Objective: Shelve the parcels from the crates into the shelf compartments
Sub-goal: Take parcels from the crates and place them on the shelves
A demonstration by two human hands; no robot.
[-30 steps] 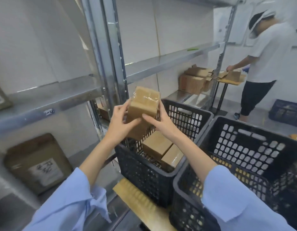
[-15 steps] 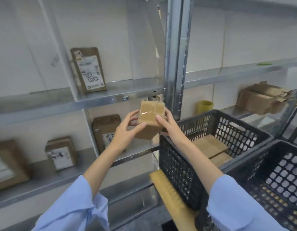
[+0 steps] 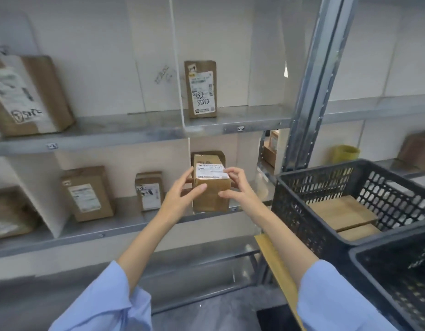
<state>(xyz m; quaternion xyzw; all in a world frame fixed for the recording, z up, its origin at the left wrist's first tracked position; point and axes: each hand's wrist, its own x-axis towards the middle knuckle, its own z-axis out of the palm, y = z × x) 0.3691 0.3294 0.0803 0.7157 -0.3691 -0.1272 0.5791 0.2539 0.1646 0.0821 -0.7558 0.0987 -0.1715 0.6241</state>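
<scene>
1. Left hand (image 3: pixel 180 194): fingers (image 3: pixel 186 177) curl round the parcel's left side, with the thumb laid across its front face.
2. Right hand (image 3: pixel 237 187): fingertips pinch the label's right edge, and the thumb presses lower on the same side.
3. Parcel (image 3: pixel 211 197): a brown box, upright, with a white label on top. It is held at the front edge of the middle shelf (image 3: pixel 125 220), just right of the divider (image 3: pixel 189 149). Contact with the shelf: cannot tell.
4. A second parcel (image 3: pixel 207 156) stands directly behind it.
5. The black crate (image 3: pixel 302 199) on the right holds flat parcels (image 3: pixel 340 211).

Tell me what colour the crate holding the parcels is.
Black: the crate shows best in the head view.
</scene>
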